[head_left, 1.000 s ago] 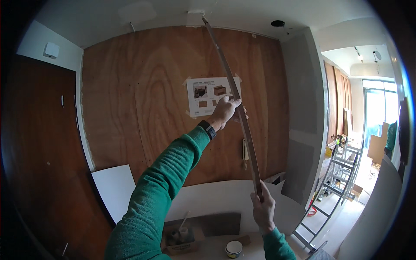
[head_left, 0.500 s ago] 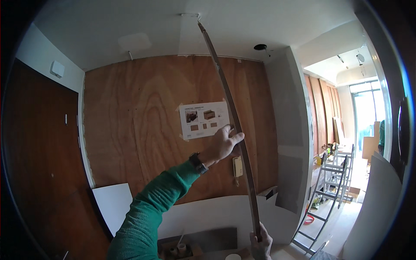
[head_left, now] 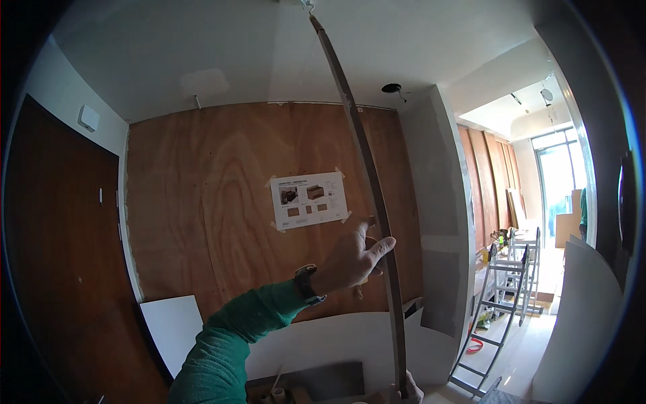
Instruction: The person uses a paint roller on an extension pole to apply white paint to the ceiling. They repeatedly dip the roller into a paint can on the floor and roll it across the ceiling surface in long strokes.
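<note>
A long, thin dark pole (head_left: 367, 158) slants up across the middle of the view, its tip leaning left. At the tip a small pale hook-like piece (head_left: 307, 7) is next to a white spot on the ceiling; whether it is caught there I cannot tell. My left hand (head_left: 353, 256), under a green sleeve and a dark watch, is closed on the pole around its middle, thumb across the front. At the lower edge my right hand (head_left: 412, 390) grips the pole's bottom end, partly cut off by the frame.
A plywood wall (head_left: 175, 222) with a taped printed sheet (head_left: 309, 200) stands ahead. A dark door (head_left: 67, 256) is at left. Metal stepladders (head_left: 494, 310) stand in the bright passage at right, near a curved white sheet (head_left: 579, 330). A dark ceiling hole (head_left: 391, 88) shows wires.
Wall and sheet sit lower in view, while the pole's tip and the white ceiling spot are higher. Both hands appear lower, still on the pole. My left hand now covers most of the wall handset.
</note>
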The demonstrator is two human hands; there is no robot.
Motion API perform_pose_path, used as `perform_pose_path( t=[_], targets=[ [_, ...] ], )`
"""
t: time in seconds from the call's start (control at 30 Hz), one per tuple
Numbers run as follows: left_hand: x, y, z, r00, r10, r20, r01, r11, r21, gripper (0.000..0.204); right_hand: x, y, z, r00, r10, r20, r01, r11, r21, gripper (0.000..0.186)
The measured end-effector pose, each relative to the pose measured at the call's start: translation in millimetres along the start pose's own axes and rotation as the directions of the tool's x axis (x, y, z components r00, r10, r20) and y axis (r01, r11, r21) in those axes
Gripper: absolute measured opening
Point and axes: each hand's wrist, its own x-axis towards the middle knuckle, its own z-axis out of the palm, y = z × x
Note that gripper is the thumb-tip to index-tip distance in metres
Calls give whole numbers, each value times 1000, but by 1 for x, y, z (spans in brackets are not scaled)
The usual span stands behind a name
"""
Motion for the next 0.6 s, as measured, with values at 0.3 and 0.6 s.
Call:
perform_pose_path(
  t=[0.3, 0.6],
  targets=[
    [-18, 34, 8, 995, -3, 102, -3, 998, 56, 81, -15, -7, -11, 995, 101, -1, -101, 992, 73, 51],
    [-13, 0, 3, 998, 65, -19, -67, 993, -93, 71, -10, -17, -2, 997, 81, 13, -81, 996, 25, 48]
  ],
)
